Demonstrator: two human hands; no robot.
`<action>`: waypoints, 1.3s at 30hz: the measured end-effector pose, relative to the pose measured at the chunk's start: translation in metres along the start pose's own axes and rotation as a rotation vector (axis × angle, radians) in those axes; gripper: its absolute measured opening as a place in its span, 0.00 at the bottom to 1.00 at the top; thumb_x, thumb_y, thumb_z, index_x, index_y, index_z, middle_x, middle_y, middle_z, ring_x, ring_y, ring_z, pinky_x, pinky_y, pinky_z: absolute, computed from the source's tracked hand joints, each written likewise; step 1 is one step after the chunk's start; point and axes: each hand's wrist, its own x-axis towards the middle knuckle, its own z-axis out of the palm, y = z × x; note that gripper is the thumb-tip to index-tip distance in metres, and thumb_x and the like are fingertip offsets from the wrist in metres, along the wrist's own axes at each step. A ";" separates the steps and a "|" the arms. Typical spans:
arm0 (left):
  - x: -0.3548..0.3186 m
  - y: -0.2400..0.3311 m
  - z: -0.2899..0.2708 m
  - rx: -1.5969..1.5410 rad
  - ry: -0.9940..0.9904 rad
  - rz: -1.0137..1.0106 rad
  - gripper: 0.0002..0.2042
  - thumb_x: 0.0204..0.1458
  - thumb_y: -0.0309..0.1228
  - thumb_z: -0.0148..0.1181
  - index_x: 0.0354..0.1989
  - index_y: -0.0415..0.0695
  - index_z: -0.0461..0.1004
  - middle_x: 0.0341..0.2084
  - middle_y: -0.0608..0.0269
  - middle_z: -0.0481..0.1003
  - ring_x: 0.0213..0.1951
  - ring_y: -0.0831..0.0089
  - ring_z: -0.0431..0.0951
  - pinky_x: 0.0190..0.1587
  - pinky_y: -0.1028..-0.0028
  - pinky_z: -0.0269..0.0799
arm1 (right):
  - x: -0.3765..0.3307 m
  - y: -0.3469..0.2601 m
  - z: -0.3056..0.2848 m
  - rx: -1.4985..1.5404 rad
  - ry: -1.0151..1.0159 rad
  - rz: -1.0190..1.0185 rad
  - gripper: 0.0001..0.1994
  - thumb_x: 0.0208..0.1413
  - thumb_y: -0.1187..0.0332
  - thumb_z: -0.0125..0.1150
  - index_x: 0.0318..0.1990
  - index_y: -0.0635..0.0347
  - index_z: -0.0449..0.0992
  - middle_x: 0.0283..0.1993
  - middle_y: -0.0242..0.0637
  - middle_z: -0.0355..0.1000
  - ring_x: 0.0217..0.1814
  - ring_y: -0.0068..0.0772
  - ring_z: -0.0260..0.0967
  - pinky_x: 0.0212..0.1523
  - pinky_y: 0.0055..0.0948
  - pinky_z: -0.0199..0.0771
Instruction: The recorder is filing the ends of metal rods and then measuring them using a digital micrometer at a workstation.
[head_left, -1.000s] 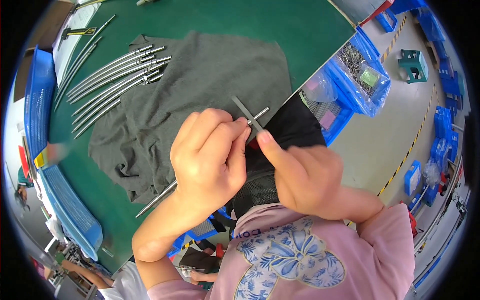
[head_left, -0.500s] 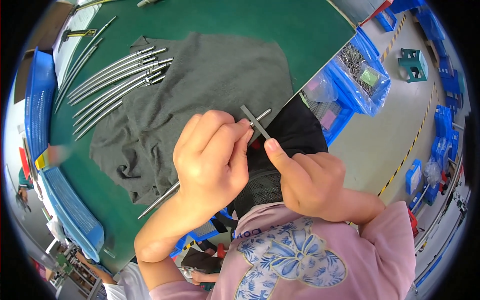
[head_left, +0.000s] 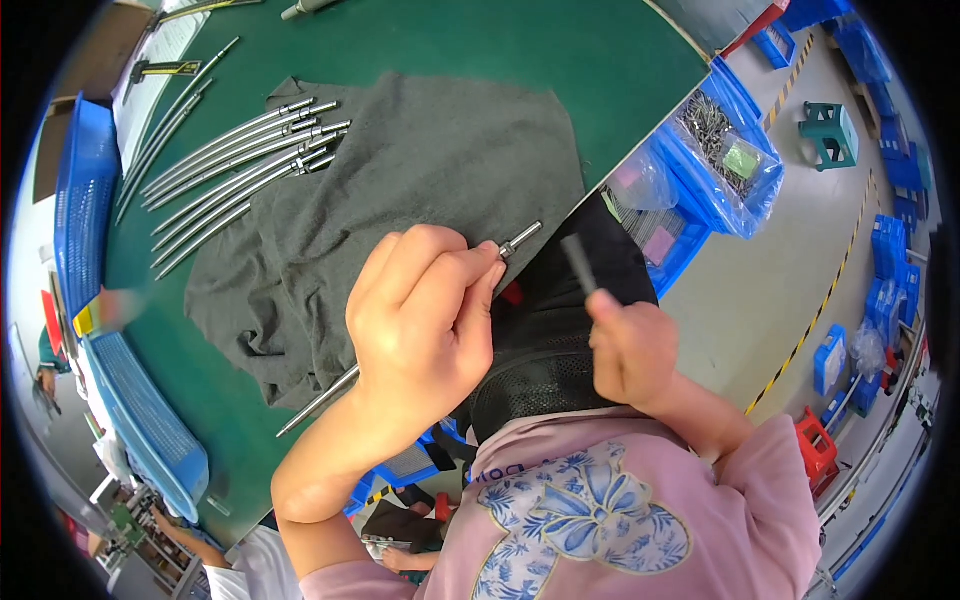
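Note:
My left hand (head_left: 420, 315) pinches a thin steel rod (head_left: 522, 238) near its stepped end, which sticks out past the thumb and index finger. The rod's other end emerges below my wrist and slants over the table toward the lower left; its middle is hidden by the hand. My right hand (head_left: 637, 348) is closed on a flat grey file (head_left: 578, 264), slightly blurred, held to the right of the rod and apart from it. A dark grey cloth (head_left: 440, 140) is spread beneath my left hand. Several similar steel rods (head_left: 225, 165) lie side by side at the cloth's left.
The green table (head_left: 480, 40) has its edge running diagonally at right. Beyond it stand blue bins (head_left: 690, 225) with small metal parts in plastic. Blue baskets (head_left: 150, 420) line the left side, near a caliper (head_left: 170, 68). A green stool (head_left: 832, 137) stands on the floor.
My right hand has drawn the file off the rod's end, moving right and turning it more upright. My left hand keeps its grip in nearly the same place.

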 end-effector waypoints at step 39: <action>-0.002 0.001 0.001 0.015 0.019 0.031 0.08 0.35 0.17 0.63 0.26 0.39 0.73 0.23 0.61 0.67 0.23 0.65 0.68 0.25 0.70 0.64 | 0.080 0.019 -0.002 0.245 0.261 0.498 0.08 0.46 0.75 0.66 0.35 0.62 0.77 0.12 0.20 0.51 0.14 0.08 0.46 0.16 0.18 0.44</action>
